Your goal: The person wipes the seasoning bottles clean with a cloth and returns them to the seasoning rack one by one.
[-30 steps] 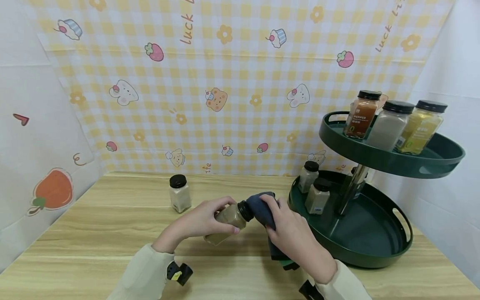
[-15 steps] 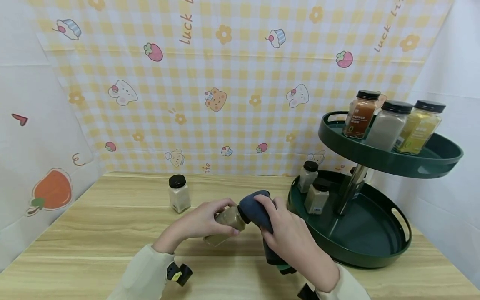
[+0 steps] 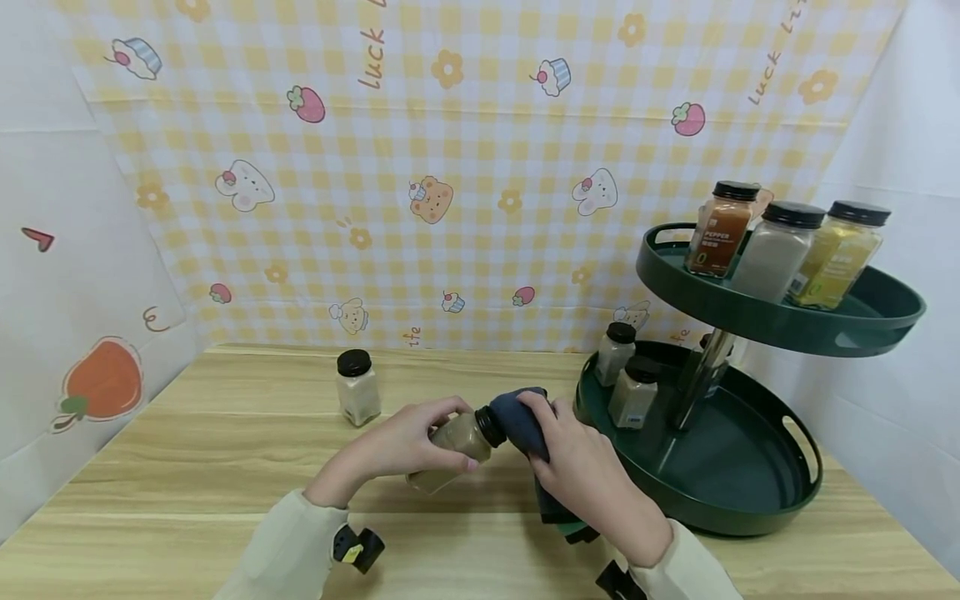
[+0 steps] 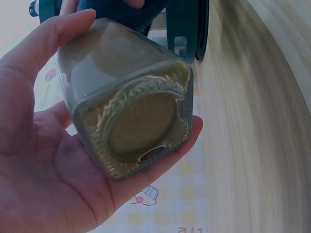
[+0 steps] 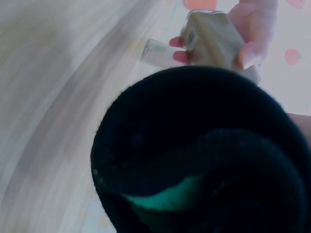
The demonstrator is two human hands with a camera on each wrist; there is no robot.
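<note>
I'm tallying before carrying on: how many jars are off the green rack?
2. One jar is tilted in the left hand; another jar stands upright on the table, farther back and to the left.

From the head view's middle, a black-capped jar stands on the surface at eight o'clock, a green two-tier stand at three o'clock bears a brown pepper jar, a pale jar and a yellow jar above with clear jars below, and a yellow-checked backdrop hangs at twelve.
</note>
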